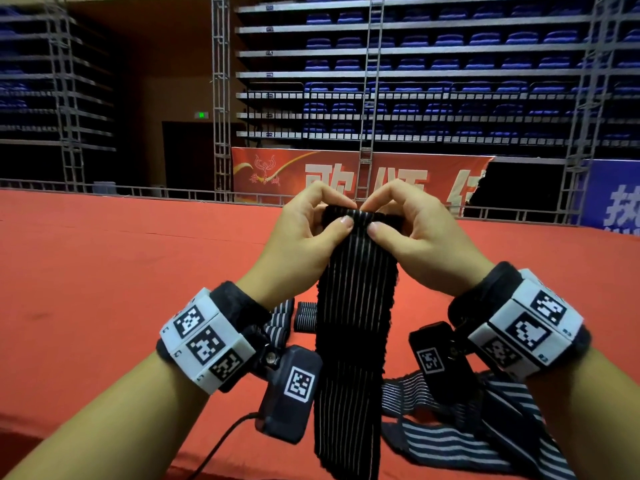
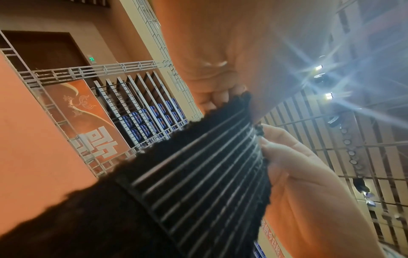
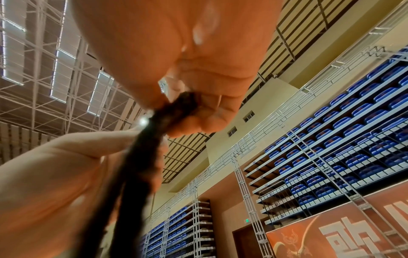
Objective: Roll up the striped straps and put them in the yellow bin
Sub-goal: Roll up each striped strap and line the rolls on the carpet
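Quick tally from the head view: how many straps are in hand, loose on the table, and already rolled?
Held strap, pinched at its top by left hand and right hand: 1
Loose straps on the red table: at least 2, tangled
Rolled straps: 2, the second partly hidden
Total: about 5

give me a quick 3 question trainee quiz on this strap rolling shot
1. True or false: the black striped strap lies flat on the red table.
2. Which hand pinches the strap's top end? A) left hand only B) right hand only C) both
3. Fill in: a small strap roll sits on the table behind the left ____.

Key
1. False: it hangs from the fingers, its top end just starting to fold over.
2. C: thumb and fingers of each hand grip the top edge.
3. wrist. Loose striped straps also lie under the right wrist; no yellow bin shows in any view.
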`<control>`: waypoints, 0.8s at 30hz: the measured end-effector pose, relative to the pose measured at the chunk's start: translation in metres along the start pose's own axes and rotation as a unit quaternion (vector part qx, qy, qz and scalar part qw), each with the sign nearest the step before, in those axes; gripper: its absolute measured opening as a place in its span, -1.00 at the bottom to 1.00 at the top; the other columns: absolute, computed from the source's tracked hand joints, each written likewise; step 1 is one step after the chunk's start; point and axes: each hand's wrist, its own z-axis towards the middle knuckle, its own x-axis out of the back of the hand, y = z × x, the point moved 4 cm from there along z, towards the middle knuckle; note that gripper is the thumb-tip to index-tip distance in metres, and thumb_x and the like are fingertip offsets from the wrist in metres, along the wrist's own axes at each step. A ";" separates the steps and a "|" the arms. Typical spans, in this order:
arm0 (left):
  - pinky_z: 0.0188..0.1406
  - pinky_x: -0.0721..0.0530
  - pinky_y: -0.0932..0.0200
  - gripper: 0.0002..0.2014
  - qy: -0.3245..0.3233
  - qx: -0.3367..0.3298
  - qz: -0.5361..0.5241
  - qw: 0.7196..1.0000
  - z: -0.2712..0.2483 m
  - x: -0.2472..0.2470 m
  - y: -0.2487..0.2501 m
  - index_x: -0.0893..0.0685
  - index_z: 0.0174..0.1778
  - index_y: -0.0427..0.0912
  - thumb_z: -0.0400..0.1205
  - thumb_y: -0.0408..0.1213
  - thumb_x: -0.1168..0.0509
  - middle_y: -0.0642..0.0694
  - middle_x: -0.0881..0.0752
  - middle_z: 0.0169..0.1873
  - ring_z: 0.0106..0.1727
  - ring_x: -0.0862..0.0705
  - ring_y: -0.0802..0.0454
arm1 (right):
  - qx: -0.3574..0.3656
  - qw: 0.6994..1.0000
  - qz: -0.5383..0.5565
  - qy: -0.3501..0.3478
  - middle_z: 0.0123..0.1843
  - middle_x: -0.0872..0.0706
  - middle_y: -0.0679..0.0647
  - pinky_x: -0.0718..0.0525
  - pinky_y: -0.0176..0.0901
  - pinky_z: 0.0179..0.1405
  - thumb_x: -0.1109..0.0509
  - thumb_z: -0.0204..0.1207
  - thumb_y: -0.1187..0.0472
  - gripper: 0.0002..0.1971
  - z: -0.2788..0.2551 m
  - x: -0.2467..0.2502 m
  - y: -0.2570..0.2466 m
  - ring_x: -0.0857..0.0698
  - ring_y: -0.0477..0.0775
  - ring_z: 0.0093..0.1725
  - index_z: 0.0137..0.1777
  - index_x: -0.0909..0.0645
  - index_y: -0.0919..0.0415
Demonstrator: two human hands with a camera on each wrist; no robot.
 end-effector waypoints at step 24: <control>0.03 -0.73 -0.04 -0.92 0.020 0.014 0.015 1.000 0.002 0.005 -0.012 -0.62 -0.04 -0.17 0.58 -0.32 -0.33 -0.25 -0.74 -0.08 -0.05 -0.72 -0.05 | -0.033 0.998 0.060 0.013 -0.20 -0.64 0.05 -0.64 0.04 -0.21 -0.30 0.50 0.18 -0.93 0.009 -0.016 0.022 -0.63 0.01 -0.24 -0.07 -0.53 0.15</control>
